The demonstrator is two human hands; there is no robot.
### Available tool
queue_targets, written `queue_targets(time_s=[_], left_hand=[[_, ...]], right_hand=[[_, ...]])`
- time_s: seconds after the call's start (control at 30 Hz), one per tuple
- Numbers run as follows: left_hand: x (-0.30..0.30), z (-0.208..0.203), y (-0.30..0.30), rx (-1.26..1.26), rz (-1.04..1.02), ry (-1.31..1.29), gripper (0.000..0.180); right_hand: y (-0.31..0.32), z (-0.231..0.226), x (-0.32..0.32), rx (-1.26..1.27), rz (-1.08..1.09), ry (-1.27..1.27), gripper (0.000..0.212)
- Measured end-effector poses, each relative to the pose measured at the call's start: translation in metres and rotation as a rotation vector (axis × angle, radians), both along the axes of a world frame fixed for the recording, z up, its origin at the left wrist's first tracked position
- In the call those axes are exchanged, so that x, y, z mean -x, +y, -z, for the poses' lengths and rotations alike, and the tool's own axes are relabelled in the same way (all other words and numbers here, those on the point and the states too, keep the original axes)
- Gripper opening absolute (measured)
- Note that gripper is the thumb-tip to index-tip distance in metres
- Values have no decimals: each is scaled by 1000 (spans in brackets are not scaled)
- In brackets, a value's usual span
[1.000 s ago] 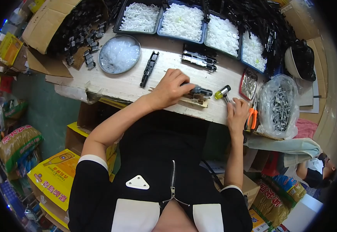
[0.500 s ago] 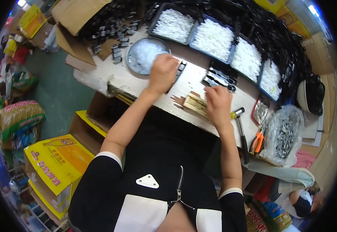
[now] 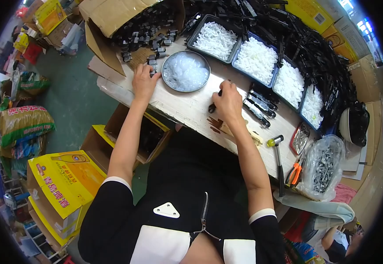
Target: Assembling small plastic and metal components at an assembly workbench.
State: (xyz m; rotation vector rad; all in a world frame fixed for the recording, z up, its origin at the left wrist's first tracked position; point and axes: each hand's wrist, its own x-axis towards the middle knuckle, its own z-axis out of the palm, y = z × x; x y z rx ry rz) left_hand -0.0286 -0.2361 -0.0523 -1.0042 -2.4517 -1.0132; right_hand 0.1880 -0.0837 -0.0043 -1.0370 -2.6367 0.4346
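Note:
My left hand (image 3: 144, 82) reaches to the table's far left edge, and its fingertips pinch a small black part (image 3: 152, 69) from a loose pile beside the round metal dish (image 3: 170, 83). My right hand (image 3: 228, 104) rests on the wooden tabletop (image 3: 187, 108) and is closed on a long black part (image 3: 211, 107), whose end sticks out below the fingers. Several more long black parts (image 3: 258, 107) lie in a row just right of that hand.
Black trays of white plastic pieces (image 3: 256, 59) line the back of the table. A yellow-headed hammer (image 3: 278, 158), orange pliers (image 3: 294, 174) and a clear bag of screws (image 3: 324, 169) lie at the right. An open cardboard box (image 3: 112, 17) of black parts stands at the far left.
My left hand has moved left from the round dish to the pile of small black parts. My right hand has moved up from the wooden strips and now holds a long black part.

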Motion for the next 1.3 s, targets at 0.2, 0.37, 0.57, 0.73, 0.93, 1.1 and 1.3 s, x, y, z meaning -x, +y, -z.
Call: queue_targets(time_s=[0.2,0.37,0.57,0.73,0.93,1.1,1.3], left_hand=[[-6,-1,-11,-5,49,128,10],[-14,2,-20,25,81,270,13],[-18,13,-34,-46,110,230,21],[-28,3,-39,86,-53,240,25],[-35,-9,-43,-64,-25,-63,24],[-108,-58,5,-221,546,-583,20],[-169,-59,60,39,1090,-511,21]], right_hand=[[-3,-44,-57,292,-180,376,43],[-18,-36,-120,-48,-383,-133,43],[-31,-23,-134,-238,-347,-163,44],[-35,-2,-133,-304,-368,-141,46],[-30,1,-135,-291,-388,-151,44],[-25,2,-138,-160,-307,185,31],[-19,4,-145,-71,-180,406,21]])
